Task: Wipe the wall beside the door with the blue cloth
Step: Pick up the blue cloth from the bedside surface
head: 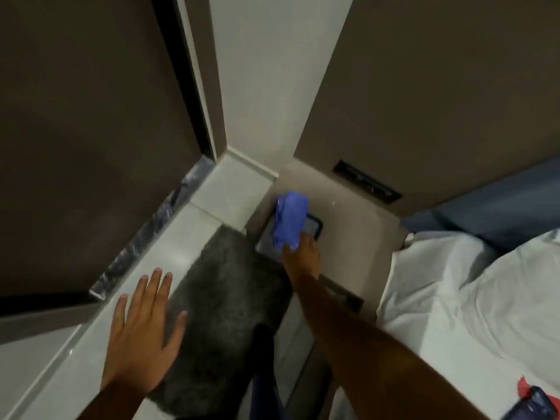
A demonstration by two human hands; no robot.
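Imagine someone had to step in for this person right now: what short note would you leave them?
Right hand: reaching down low, gripping the bunched blue cloth above a dark-rimmed bin in the corner.
Left hand: open, fingers spread, holding nothing, hovering over the grey mat.
Wall: the pale strip between the dark door and a brown panel; the cloth is below it, not on it.
Done: cloth is in hand.
Left: raise the cloth to the wall and wipe. Whether any wiping has happened cannot be told.
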